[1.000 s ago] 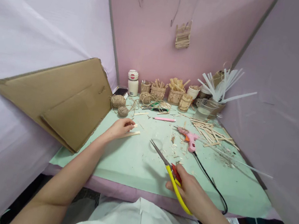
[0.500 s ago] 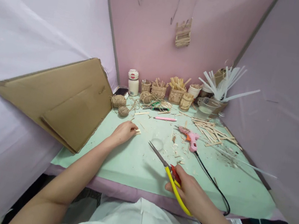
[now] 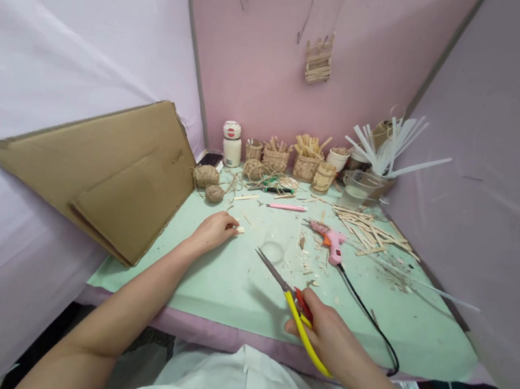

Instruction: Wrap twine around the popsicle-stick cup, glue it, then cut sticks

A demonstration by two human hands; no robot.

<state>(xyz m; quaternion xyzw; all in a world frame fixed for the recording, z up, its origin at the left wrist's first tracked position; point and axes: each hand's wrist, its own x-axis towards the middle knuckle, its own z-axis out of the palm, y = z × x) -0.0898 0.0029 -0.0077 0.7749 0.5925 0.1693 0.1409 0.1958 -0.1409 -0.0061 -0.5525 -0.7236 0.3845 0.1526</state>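
My left hand (image 3: pixel 215 230) rests low over the left middle of the table, its fingers closed at small pale wood pieces (image 3: pixel 241 230). Near the front edge, my right hand (image 3: pixel 324 326) grips long-bladed scissors (image 3: pixel 300 329) with yellow and red handles. Their narrow blades point up and left, and look closed or nearly so. Between the hands stands a small clear cup (image 3: pixel 273 249), just beyond the blade tips. A pink glue gun (image 3: pixel 334 242) lies right of it, with its black cord running towards the front edge.
Cardboard (image 3: pixel 114 178) leans at the left. Along the back stand a white bottle (image 3: pixel 233 145), stick-filled baskets (image 3: pixel 307 166) and a container of glue sticks (image 3: pixel 382 168). Twine balls (image 3: pixel 206 177), a pink craft knife (image 3: pixel 287 207) and loose wooden sticks (image 3: pixel 367 231) lie on the table.
The scissors and my right hand have shifted very slightly left. My left hand stays at the small wood pieces, almost unmoved.
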